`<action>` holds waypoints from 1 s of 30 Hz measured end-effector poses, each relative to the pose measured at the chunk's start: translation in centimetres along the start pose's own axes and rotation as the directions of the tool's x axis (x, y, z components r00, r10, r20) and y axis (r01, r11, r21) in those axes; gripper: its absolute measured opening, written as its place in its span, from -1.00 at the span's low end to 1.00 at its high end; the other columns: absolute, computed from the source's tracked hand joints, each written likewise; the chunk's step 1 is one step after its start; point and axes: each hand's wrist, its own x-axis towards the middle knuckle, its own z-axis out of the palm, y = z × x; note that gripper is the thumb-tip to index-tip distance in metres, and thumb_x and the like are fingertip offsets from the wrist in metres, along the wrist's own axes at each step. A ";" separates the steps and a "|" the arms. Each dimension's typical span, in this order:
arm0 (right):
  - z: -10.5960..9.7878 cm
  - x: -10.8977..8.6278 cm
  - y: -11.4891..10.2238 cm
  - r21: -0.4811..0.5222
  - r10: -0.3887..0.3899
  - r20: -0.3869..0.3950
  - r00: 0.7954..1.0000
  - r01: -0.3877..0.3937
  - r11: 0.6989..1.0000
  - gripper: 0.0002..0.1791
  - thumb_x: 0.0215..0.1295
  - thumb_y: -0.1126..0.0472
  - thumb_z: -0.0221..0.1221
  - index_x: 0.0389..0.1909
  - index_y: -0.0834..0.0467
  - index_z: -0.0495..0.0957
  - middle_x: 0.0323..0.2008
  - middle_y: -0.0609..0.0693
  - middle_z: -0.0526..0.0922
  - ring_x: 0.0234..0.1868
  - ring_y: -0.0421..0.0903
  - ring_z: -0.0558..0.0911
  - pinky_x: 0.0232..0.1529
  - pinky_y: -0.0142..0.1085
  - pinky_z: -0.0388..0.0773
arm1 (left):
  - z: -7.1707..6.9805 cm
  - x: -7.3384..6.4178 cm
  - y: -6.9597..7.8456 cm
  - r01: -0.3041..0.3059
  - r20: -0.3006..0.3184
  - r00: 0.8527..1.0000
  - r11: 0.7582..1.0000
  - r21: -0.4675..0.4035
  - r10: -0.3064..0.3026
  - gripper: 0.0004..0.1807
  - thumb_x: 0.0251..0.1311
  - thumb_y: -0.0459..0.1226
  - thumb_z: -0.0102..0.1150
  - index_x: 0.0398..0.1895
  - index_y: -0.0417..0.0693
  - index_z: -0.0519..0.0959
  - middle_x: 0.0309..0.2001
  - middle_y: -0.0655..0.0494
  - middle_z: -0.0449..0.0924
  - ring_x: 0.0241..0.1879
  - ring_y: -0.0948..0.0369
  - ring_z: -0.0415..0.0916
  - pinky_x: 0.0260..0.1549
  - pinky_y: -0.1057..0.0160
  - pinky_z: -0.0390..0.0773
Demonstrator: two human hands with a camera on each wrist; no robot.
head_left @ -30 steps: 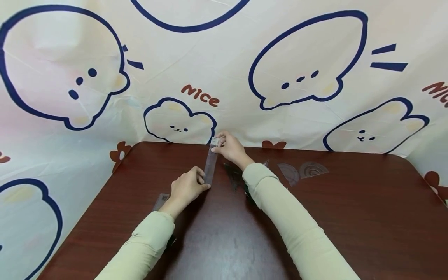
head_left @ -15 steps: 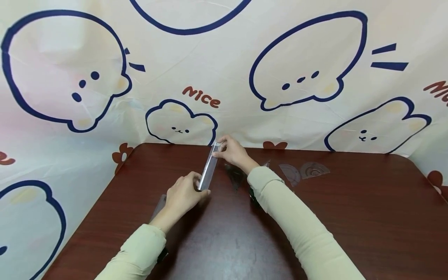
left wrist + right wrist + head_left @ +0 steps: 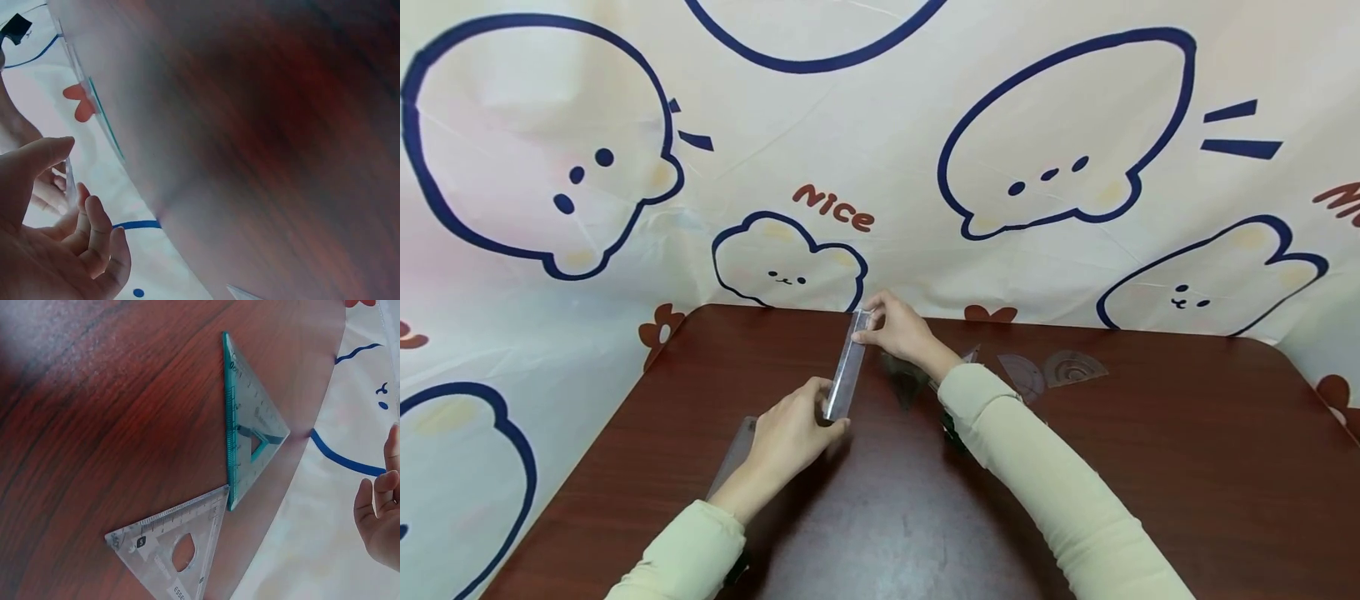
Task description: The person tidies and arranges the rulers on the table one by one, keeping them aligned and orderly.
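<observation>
Between both hands a clear plastic ruler [image 3: 847, 367] slants above the table, its far end towards the wall. My right hand [image 3: 898, 329] pinches it near the far end. My left hand [image 3: 793, 429] holds the near end, with the index finger at the ruler's left edge and the thumb by its lower end. In the left wrist view the ruler [image 3: 70, 181] appears edge-on between thumb and fingers. Whether the left thumb presses on it is hard to tell.
Past the right forearm lie a green-edged set square [image 3: 240, 425], a clear set square [image 3: 156, 540] and two clear protractors [image 3: 1022, 373]. Another flat clear piece [image 3: 733, 450] lies beside the left forearm. A patterned cloth wall [image 3: 910, 150] stands behind the table [image 3: 1187, 467].
The ruler has turned about its length and now shows a bright edge on its left. Its near end and the left hand have come slightly nearer to me. The right hand has shifted slightly.
</observation>
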 end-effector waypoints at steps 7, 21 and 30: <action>0.1 -0.6 0.0 0.004 -0.027 0.006 1.000 0.027 1.000 -0.50 0.19 0.08 0.42 0.07 0.10 0.45 -0.27 -0.04 0.61 -0.32 -0.06 0.53 -0.27 -0.25 0.43 | -0.1 -0.8 0.1 -0.021 -0.023 1.000 1.000 0.001 0.021 -0.45 -0.03 -0.14 0.52 0.05 -0.06 0.56 -0.41 0.23 0.57 -0.55 0.33 0.39 -0.60 0.24 0.39; 0.2 -1.7 -0.4 -0.006 -0.048 -0.003 0.999 0.048 0.999 -0.51 0.17 0.09 0.44 0.05 0.10 0.48 -0.17 -0.02 0.63 -0.25 -0.07 0.55 -0.22 -0.22 0.47 | -0.3 -1.9 0.4 -0.026 -0.037 0.999 0.998 -0.051 0.024 -0.48 -0.08 -0.21 0.49 0.02 -0.06 0.58 -0.43 0.29 0.56 -0.51 0.36 0.41 -0.56 0.24 0.40; 0.5 -2.8 -0.7 -0.002 -0.044 -0.002 0.999 0.044 0.999 -0.50 0.18 0.07 0.43 0.07 0.13 0.48 -0.19 -0.01 0.61 -0.29 -0.06 0.53 -0.28 -0.25 0.46 | -0.7 -2.8 0.2 -0.046 -0.057 0.997 0.997 -0.055 0.043 -0.49 -0.12 -0.25 0.49 -0.01 -0.08 0.59 -0.46 0.27 0.51 -0.54 0.33 0.35 -0.55 0.25 0.37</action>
